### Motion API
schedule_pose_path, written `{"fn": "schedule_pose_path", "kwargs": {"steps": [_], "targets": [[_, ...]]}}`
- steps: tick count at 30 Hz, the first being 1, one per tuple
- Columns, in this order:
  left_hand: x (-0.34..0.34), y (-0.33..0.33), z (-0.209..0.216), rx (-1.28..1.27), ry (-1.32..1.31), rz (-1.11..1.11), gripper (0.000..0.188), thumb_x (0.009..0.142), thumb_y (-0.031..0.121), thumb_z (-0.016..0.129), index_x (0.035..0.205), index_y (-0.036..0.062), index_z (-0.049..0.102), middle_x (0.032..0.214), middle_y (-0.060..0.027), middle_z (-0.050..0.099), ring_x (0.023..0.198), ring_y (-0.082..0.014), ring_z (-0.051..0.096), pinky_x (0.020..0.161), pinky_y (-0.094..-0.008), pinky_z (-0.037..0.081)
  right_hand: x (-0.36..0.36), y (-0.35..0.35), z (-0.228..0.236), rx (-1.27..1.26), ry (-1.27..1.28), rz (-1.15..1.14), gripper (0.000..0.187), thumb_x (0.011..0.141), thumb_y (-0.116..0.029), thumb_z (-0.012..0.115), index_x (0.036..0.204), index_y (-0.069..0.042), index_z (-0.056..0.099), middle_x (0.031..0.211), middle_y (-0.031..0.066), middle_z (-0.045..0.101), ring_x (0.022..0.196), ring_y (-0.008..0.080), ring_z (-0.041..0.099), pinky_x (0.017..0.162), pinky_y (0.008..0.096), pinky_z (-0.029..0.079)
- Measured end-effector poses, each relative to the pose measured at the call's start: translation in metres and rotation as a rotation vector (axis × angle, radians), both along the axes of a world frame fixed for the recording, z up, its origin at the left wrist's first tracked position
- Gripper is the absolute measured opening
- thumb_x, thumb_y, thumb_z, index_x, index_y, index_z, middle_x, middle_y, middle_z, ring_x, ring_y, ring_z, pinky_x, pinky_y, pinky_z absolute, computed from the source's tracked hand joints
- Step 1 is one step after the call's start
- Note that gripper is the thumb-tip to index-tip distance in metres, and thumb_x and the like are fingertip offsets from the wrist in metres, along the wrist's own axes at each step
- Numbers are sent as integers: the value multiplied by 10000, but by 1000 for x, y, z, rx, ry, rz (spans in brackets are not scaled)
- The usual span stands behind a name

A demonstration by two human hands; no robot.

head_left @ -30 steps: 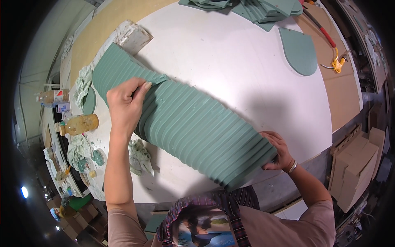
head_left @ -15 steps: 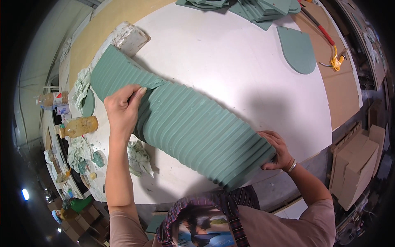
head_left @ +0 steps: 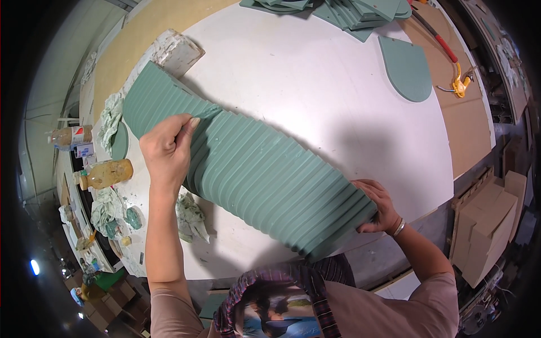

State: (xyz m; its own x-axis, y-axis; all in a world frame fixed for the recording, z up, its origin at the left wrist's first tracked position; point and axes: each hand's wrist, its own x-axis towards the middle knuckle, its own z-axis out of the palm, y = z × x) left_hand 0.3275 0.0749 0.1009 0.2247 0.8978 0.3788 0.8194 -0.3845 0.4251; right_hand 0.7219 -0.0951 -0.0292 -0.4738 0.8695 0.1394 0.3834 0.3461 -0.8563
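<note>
A long row of green panels (head_left: 265, 174), packed face to face with their edges showing like ribs, lies slantwise across the white table. My left hand (head_left: 167, 147) is over its far-left part, fingers pinched together. Beside those fingertips, a crumpled, shiny green bit (head_left: 209, 111) lies against the panel edges; whether it is a rag or something else is unclear. At the near-right end, my right hand (head_left: 382, 207) grips the outermost panels, with its fingers around their far side and the thumb below. The underside of the row is hidden.
A white-smeared block (head_left: 179, 53) stands by the row's far end. Crumpled paper (head_left: 108, 208) and a bottle of yellowish liquid (head_left: 110, 173) are at left. More panels (head_left: 360, 17) are piled at the back, near a single rounded panel (head_left: 407, 70) and a yellow-handled tool (head_left: 461, 84).
My left hand and the crumpled green bit have shifted slightly left and away along the panel edges. My right hand keeps its grip on the end.
</note>
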Motion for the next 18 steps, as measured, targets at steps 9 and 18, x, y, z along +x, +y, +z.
{"fn": "schedule_pose_path", "kwargs": {"steps": [9,18], "targets": [[-13,-4,-3,-81,-87,43,80,827,18,734,848,-29,673,635,-72,570,538,-125,483,525,-251,396,-1,0,2,-2,5,-4,938,719,-636,735,1372,0,512,1314,162,607,1150,377,597,983,462,468],[-14,-3,-6,-101,-94,47,90,832,40,737,834,-26,676,620,-73,561,530,-123,452,515,-260,385,-1,0,1,3,7,-10,946,717,-645,732,1373,1,513,1308,162,610,1145,379,597,982,464,469]]}}
